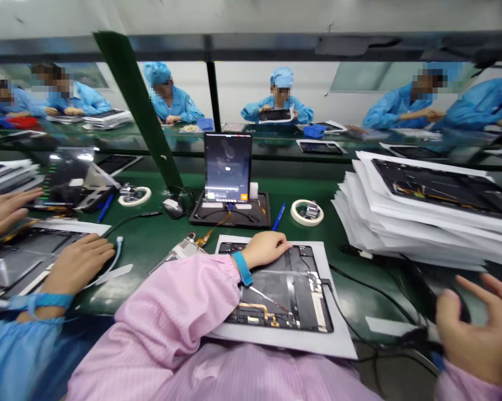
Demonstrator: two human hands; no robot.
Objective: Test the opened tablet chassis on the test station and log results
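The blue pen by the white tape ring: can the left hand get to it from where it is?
Probably yes. The left hand rests on the dark device panel, and the blue pen lies just ahead on the green mat. Nothing seems to stand between them.

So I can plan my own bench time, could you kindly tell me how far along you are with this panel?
Done: the lit tablet stands powered in its tray. In hand: the left hand rests on an opened panel on a white sheet, gold flex exposed. Left: the papered stack; finished or waiting is unclear.
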